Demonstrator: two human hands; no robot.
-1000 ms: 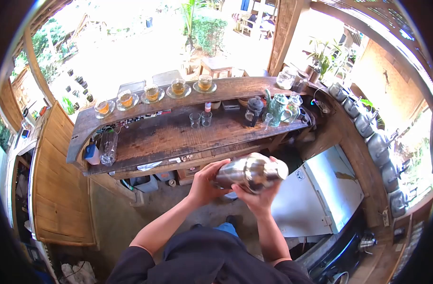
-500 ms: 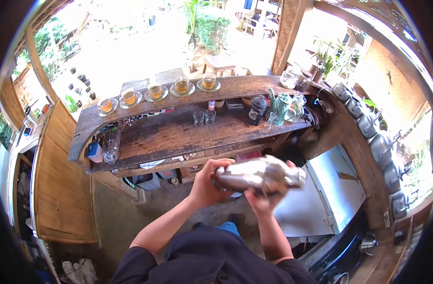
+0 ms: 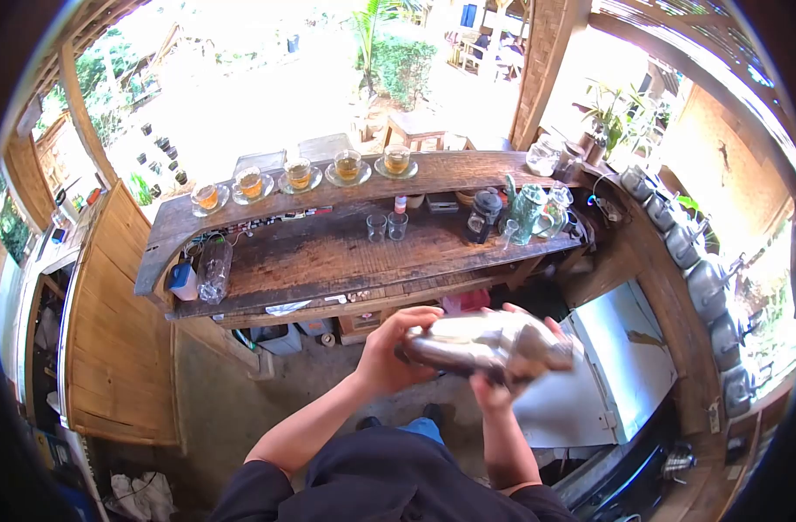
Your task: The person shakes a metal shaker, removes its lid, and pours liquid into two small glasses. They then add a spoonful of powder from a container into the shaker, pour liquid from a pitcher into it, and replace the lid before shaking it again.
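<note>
1. Steel shaker (image 3: pixel 489 344): closed, lying sideways, held in the air just off the desk's (image 3: pixel 328 252) near edge.
2. Left hand (image 3: pixel 387 350): fingers clamped on its left end. Right hand (image 3: pixel 501 389): fingers wrapped around it from beneath.
3. Judged part-done: five cups (image 3: pixel 347 165) along the far edge are filled; two glasses (image 3: pixel 387 226) mid-desk are empty.

You have five tea cups (image 3: pixel 207 197) (image 3: pixel 251 183) (image 3: pixel 299 172) (image 3: pixel 347 164) (image 3: pixel 397 159) on your bench (image 3: pixel 328 254), two empty glasses (image 3: pixel 376 227) (image 3: pixel 398 225), one steel shaker (image 3: pixel 494 344), one French press (image 3: pixel 483 216) and one clear bottle (image 3: pixel 214 271).

no readable text, no labels, no brands, no numbers anywhere in view
</note>
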